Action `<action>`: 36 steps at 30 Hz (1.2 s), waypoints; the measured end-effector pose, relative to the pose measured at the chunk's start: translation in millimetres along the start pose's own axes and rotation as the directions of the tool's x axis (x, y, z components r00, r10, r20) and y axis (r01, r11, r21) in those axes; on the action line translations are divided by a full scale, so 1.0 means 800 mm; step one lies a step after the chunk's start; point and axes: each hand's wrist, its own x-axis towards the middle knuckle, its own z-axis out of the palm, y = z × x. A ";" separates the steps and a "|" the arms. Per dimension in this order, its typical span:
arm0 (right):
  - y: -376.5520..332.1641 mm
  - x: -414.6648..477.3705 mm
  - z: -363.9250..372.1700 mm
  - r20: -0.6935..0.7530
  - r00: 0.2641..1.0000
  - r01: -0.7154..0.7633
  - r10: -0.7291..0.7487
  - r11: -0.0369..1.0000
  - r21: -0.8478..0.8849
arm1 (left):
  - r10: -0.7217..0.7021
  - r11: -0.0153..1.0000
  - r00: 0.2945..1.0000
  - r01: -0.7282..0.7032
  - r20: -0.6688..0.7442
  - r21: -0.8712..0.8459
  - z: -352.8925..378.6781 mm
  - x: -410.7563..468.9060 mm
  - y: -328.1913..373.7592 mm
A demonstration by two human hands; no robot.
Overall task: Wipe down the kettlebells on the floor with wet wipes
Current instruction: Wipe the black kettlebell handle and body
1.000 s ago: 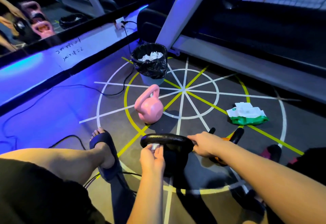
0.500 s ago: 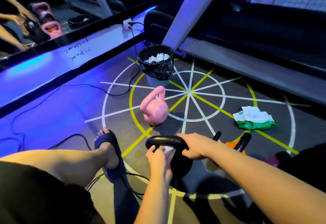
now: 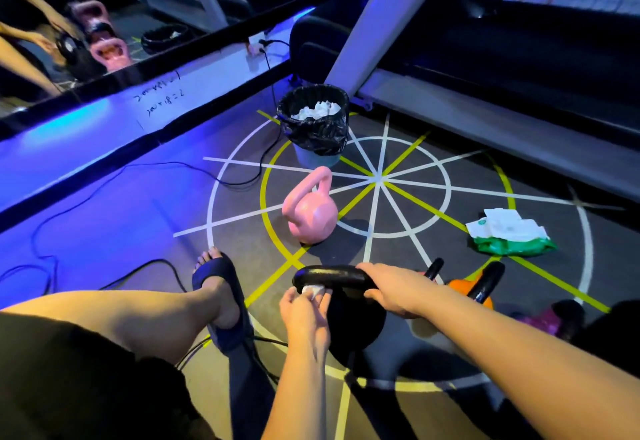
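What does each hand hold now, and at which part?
The right hand grips the black kettlebell by its handle; the left hand pinches a wet wipe against it.

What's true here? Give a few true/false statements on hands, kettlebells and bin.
1. The left hand holds a white wipe against the black kettlebell. True.
2. The right hand is off that kettlebell. False: it grips the handle.
3. The pink kettlebell sits inside the bin. False: it stands on the floor in front of the bin.
4. The bin holds crumpled white paper. True.
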 end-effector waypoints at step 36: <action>0.002 -0.011 0.004 -0.027 0.999 0.022 -0.024 0.998 -0.054 | -0.405 0.914 0.914 0.405 -0.026 -0.001 -0.012 0.033 0.002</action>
